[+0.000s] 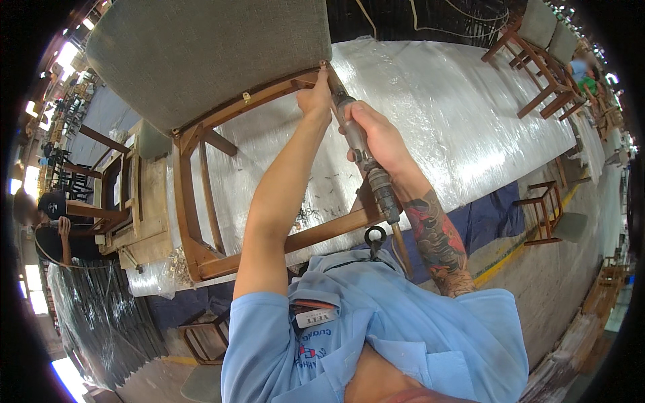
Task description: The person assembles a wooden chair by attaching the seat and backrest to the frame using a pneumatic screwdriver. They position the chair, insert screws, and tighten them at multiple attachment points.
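A wooden chair frame (309, 235) lies on its side before me, its grey upholstered panel (208, 54) standing on the far side. My right hand (379, 138) is wrapped round a grey air screwdriver (383, 191), whose front end points away toward the frame's far right corner. My left hand (316, 99) is at that same corner, fingers closed close to the tool's front end. What those fingers hold, if anything, is too small to make out. Several small dark screws (309, 215) are scattered on the plastic-wrapped table inside the frame.
Clear plastic wrap (443, 114) covers the worktable. An air hose (401, 252) hangs from the tool near my waist. Other chairs (537, 60) stand at the far right, and a small wooden frame (541, 211) is on the floor. A co-worker (57, 228) is at the left beside another chair.
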Action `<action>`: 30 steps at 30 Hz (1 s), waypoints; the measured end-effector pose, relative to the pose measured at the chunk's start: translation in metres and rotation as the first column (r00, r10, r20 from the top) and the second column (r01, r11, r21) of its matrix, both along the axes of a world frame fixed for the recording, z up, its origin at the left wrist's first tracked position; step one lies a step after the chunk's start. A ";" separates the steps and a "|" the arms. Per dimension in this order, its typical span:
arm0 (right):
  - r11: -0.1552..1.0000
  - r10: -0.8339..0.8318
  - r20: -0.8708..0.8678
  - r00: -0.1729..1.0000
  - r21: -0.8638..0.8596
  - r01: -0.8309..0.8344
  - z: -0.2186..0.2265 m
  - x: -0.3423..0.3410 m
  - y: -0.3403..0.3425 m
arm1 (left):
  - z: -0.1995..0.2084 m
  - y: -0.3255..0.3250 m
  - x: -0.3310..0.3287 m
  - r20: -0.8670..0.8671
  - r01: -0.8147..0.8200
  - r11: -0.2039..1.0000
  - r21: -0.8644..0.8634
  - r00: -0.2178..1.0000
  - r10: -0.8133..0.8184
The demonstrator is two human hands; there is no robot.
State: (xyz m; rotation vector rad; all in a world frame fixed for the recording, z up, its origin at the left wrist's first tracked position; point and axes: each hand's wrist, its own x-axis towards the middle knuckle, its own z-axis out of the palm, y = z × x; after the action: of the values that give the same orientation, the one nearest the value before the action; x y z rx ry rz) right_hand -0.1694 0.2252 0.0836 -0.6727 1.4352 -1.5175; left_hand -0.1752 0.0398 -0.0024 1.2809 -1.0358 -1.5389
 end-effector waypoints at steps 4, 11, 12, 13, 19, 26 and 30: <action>0.999 0.012 0.015 1.000 -0.046 -0.011 -0.006 -0.006 -0.005 | 0.003 -0.002 0.000 0.046 0.032 0.999 0.027 0.998 -0.033; 0.998 0.027 0.017 0.999 -0.063 -0.026 -0.009 -0.007 -0.016 | -0.010 -0.017 -0.002 0.131 0.025 0.998 0.053 0.991 -0.032; 0.999 0.027 0.021 0.999 -0.045 -0.026 -0.009 -0.007 -0.014 | -0.010 -0.015 -0.003 0.149 0.019 0.998 0.060 0.989 -0.028; 0.999 0.026 0.031 0.999 -0.048 -0.024 -0.008 -0.009 -0.014 | -0.010 -0.013 -0.003 0.166 0.012 0.998 0.067 0.986 -0.023; 0.998 0.068 0.099 0.993 -0.021 -0.066 -0.004 -0.029 -0.009 | -0.009 -0.006 -0.001 0.113 0.005 1.000 -0.021 0.994 -0.003; 0.992 0.121 0.150 0.981 -0.042 -0.116 -0.004 -0.036 -0.024 | -0.006 -0.009 0.000 0.089 0.006 1.000 -0.009 0.996 -0.005; 0.994 0.112 0.156 0.981 -0.034 -0.108 -0.006 -0.035 -0.027 | -0.003 -0.007 -0.001 0.116 0.025 1.000 0.009 0.993 -0.026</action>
State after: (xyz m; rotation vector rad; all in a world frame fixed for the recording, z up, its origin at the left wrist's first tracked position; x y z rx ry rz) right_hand -0.2045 0.1982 0.0777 -0.6223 1.2419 -1.4706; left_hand -0.1759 0.0325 -0.0059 1.3811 -1.1250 -1.5032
